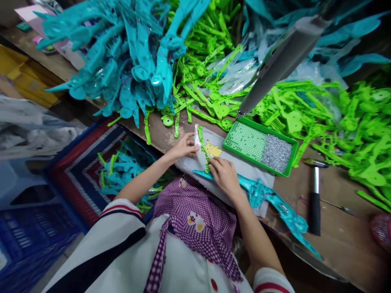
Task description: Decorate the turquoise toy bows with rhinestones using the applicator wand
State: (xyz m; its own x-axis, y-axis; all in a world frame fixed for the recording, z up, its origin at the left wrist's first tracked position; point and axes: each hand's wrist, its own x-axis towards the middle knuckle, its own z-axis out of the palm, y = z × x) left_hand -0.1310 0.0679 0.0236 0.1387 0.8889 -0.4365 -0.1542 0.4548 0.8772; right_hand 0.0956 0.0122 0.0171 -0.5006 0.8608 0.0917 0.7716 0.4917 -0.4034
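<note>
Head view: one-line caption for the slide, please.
Both hands press a green strip on a cloth beside a green tray and hammer.

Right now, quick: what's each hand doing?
Left hand: fingers closed on the clear piece at the green strip's top.
Right hand: fingertips pressing the strip's lower end; a full grip cannot be told.

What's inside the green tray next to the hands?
The green tray holds small silvery pieces heaped in its right half; the left half shows a bare dotted green floor. The floor beneath the heap is covered, and the pieces are too small to identify.
</note>
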